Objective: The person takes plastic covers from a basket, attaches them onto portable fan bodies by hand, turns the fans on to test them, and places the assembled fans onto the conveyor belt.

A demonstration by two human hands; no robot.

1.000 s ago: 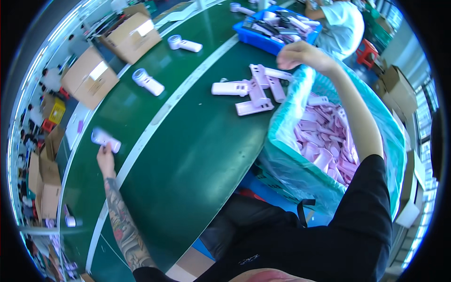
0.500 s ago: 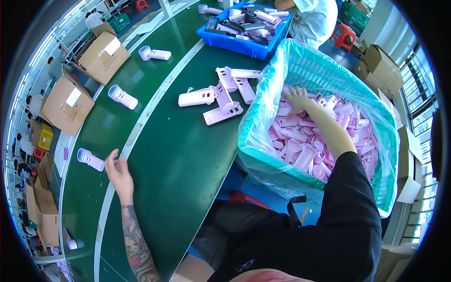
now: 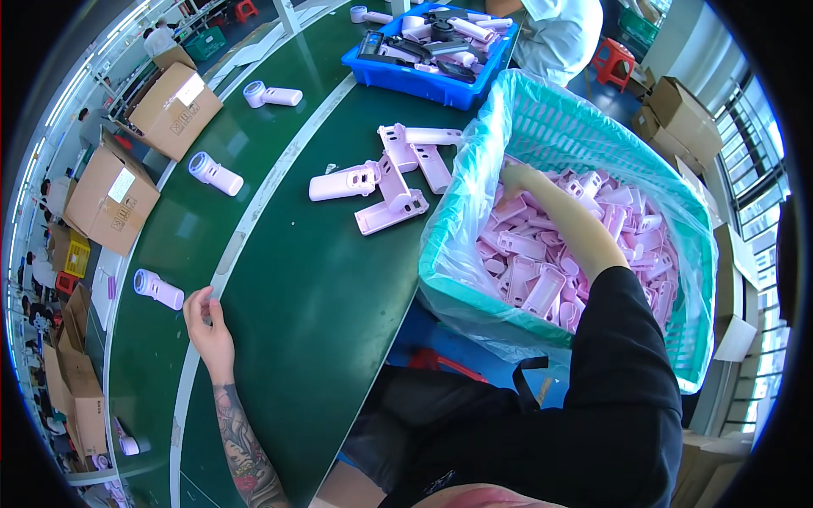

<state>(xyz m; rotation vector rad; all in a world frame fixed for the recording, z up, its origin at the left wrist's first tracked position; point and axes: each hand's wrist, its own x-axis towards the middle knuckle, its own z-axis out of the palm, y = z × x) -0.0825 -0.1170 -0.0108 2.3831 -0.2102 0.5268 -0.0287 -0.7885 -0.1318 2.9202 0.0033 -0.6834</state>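
Observation:
My left hand [image 3: 209,328] rests on the green table [image 3: 305,296] by the white line. Its fingers are loosely bent, the thumb is apart, and nothing shows in it. Just beyond its fingertips lies a pink handheld fan-like device [image 3: 158,289] with a round head. My right hand [image 3: 517,179] reaches down into the far left part of a teal basket [image 3: 440,292] lined with clear plastic. Many pink plastic shell halves [image 3: 542,289] fill that basket. The right fingers point downward and are mostly hidden, so any piece in them cannot be made out.
A small pile of pink shells [image 3: 389,216] lies on the table left of the basket. Beyond it stands a blue bin [image 3: 406,76] of pink and black parts. More round-headed devices [image 3: 217,173] lie past the white line. A co-worker [image 3: 555,38] sits at the far side.
My right hand has gone from spread above the shells to dipped among them, slightly left, fingers turned down. My left hand has shifted slightly toward me, its fingers more bent.

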